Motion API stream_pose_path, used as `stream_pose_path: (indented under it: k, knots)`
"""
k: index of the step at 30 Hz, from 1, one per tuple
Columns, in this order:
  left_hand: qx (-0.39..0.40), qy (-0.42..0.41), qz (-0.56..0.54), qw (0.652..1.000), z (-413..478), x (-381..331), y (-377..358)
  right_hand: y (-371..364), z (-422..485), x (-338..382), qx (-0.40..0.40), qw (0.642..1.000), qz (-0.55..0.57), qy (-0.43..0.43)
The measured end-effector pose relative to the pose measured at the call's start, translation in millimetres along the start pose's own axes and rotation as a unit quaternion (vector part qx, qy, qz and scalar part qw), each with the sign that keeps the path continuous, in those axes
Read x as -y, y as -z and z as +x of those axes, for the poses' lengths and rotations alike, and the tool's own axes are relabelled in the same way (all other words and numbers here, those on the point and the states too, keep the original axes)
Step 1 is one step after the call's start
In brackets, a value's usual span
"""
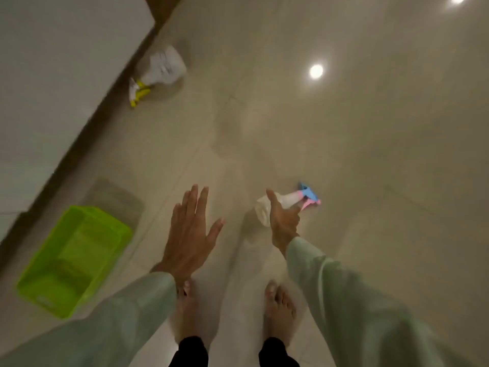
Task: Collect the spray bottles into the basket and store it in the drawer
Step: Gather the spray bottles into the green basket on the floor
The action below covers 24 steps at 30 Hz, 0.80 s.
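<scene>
Green basket (74,260) sat empty near the floor's left edge; right hand (284,223) apparently gripped the blue-triggered bottle (287,203) for transfer, left hand (191,234) free, fingers spread.

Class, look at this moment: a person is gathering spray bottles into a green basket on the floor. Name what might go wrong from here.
1. The right hand seems only partly closed around the pink-and-blue spray bottle; it might slip and fall.
2. The green basket sits well to the left, so a tossed bottle may miss it.
3. The yellow-topped bottle lies far off by the cabinet and could be forgotten.
</scene>
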<state>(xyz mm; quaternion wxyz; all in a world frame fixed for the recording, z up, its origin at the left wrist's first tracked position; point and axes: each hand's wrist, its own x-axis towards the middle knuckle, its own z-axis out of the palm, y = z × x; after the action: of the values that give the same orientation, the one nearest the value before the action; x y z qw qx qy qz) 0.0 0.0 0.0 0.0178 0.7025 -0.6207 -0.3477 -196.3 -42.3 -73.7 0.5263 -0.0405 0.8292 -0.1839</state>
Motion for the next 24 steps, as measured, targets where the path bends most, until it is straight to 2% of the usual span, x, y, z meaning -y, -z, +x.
stream_pose_path:
  k: [3,6,8,13,20,24]
  knots:
    - [0.006,0.001,0.021,1.0,24,36,-28,-34,42,3,-0.137,0.988,0.061,0.025]
    - [0.004,0.0,0.01,1.0,32,58,-42,-40,64,3,-0.167,0.983,0.071,0.022]
    - [-0.001,0.009,-0.001,1.0,29,68,-39,-38,54,0,-0.129,0.989,0.065,0.019]
    - [-0.036,0.058,-0.047,0.997,-10,74,1,-37,-21,-1,0.011,0.993,0.011,0.114]
    - [-0.112,0.159,-0.082,0.978,-94,107,77,-82,-148,1,0.193,0.957,-0.102,0.191]
    - [-0.148,0.207,-0.103,0.962,-144,144,110,-130,-205,-5,0.223,0.933,-0.147,0.24]
